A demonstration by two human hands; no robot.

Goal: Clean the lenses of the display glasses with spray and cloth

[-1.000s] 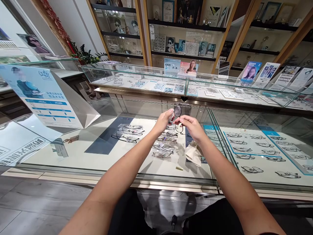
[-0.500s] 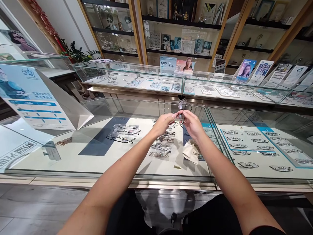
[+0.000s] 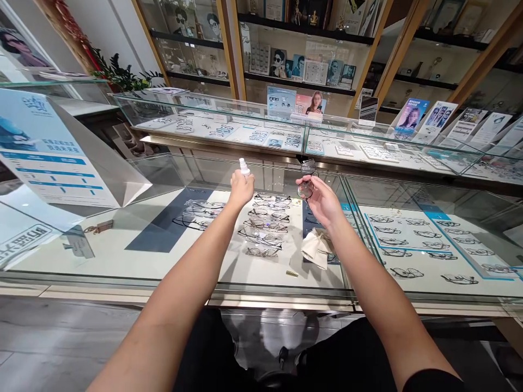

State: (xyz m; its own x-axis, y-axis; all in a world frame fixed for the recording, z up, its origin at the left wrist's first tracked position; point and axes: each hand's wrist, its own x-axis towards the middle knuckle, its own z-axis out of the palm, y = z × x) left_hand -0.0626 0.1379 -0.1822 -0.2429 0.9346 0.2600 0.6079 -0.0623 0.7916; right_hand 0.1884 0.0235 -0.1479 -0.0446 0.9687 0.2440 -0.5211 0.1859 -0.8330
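Observation:
My left hand [image 3: 242, 189] is closed around a small white spray bottle [image 3: 244, 166], whose nozzle pokes up above the fingers. To its right, my right hand [image 3: 321, 200] grips a pair of eyeglasses [image 3: 305, 188] with dark thin rims, held on end so that one lens is above the other. Both hands are over the glass display case. Below the right hand lies a crumpled cream cloth [image 3: 316, 248] on the case top. Several rows of eyeglasses [image 3: 267, 225] are between and below the hands.
A tent-shaped sign [image 3: 44, 152] stands at the left. More eyeglasses [image 3: 408, 231] lie in the case section on the right. A small gold-coloured piece [image 3: 291, 273] sits near the front edge. Behind is a second glass counter [image 3: 229, 133], then shelves [image 3: 302, 32].
My left hand has let go of the eyeglasses, moved left and now holds the spray bottle. The right hand keeps the eyeglasses in nearly the same place. The view has shifted slightly.

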